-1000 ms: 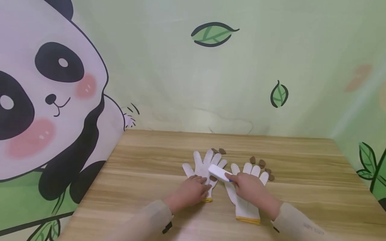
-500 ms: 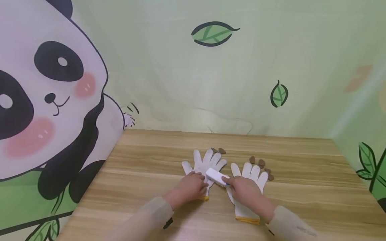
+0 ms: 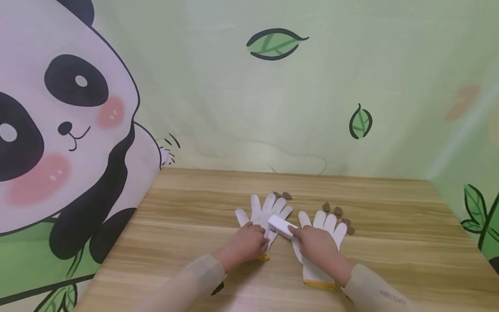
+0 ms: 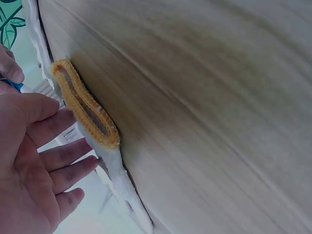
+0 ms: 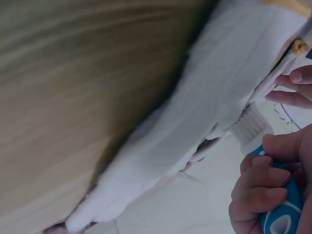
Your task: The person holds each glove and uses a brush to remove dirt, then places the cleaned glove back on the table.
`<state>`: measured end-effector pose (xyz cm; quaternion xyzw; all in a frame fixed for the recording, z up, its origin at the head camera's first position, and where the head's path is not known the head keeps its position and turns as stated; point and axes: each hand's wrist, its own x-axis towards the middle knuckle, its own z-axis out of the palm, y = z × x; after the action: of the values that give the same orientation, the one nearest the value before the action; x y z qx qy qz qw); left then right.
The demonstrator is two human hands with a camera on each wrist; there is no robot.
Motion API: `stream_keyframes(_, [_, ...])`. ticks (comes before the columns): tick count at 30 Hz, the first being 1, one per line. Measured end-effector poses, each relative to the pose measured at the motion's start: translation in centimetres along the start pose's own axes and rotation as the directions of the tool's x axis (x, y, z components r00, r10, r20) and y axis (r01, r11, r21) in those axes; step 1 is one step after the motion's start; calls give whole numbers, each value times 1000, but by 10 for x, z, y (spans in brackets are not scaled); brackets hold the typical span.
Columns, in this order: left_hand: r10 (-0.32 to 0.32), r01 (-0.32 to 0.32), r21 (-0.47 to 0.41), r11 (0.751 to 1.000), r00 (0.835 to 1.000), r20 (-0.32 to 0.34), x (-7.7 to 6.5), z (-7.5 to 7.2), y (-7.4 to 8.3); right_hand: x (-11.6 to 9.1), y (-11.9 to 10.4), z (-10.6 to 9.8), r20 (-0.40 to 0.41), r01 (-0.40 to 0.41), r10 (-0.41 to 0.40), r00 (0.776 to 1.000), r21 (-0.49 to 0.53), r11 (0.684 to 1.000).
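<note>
Two white knit gloves with yellow cuffs lie flat on the table. My left hand (image 3: 247,240) rests on the lower palm of the left glove (image 3: 257,208), its fingers (image 4: 68,175) loosely bent against the fabric in the left wrist view. My right hand (image 3: 317,247) grips the blue handle (image 5: 285,200) of a white scrubbing brush (image 3: 280,224), fingers wrapped around it. The brush lies over the right side of the left glove's palm, bristles (image 5: 250,126) facing down onto or close to it. Beneath my right hand and wrist is the right glove (image 3: 316,273), partly covered.
Several small brown flat pieces (image 3: 338,212) lie near the right glove's fingertips, and a couple more brown pieces (image 3: 286,196) sit beyond the left glove's fingers. The wooden table (image 3: 187,195) ends at a green cloth backdrop (image 3: 218,108) with a panda print.
The brush and my right hand have shifted slightly left and down, then the brush back up a little. A brown spot visible under the brush earlier is out of sight now.
</note>
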<state>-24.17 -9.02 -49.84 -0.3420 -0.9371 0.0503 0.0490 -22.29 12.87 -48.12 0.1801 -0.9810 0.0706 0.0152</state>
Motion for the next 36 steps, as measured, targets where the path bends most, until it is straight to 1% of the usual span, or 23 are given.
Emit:
stream_keyframes(2, [0, 0, 5, 1000, 1000, -8, 1, 1, 0, 2, 1, -1, 10, -3, 3, 1000, -2, 1000])
stream_keyframes(6, [0, 0, -3, 1000, 1000, -1, 2, 3, -1, 5, 2, -1, 36, -15, 15, 999, -7, 1000])
stream_keyframes(13, [-5, 5, -30, 1000, 1000, 7, 1, 1, -1, 11, 4, -1, 34, -26, 27, 999, -27, 999])
stream_keyframes(18, [-6, 6, -36, 999, 1000, 6, -1, 2, 0, 15, 13, -7, -17, -81, 81, 997, -17, 997])
stream_keyframes(20, [-3, 3, -19, 1000, 1000, 2, -2, 2, -1, 15, 15, -11, -40, -89, 89, 995, 0, 996])
stream_keyframes(25, [-1, 1, 14, 1000, 1000, -17, -4, 4, -3, 9, 14, -15, -31, -23, 24, 999, 52, 998])
stream_keyframes(27, [-5, 5, -7, 1000, 1000, -27, -3, 5, -3, 7, 12, -15, -41, -10, 12, 999, 56, 998])
stream_keyframes(31, [-12, 10, -61, 998, 999, -34, -3, 6, -3, 5, 11, -12, -54, -10, 13, 998, 54, 998])
stream_keyframes(34, [-5, 1, -73, 997, 999, -53, -3, 6, -3, 4, 13, -9, -54, 17, -14, 998, 53, 998])
stream_keyframes(36, [3, -9, -72, 997, 997, -79, -1, 6, -2, 4, 15, -7, -49, 44, -42, 998, 31, 999])
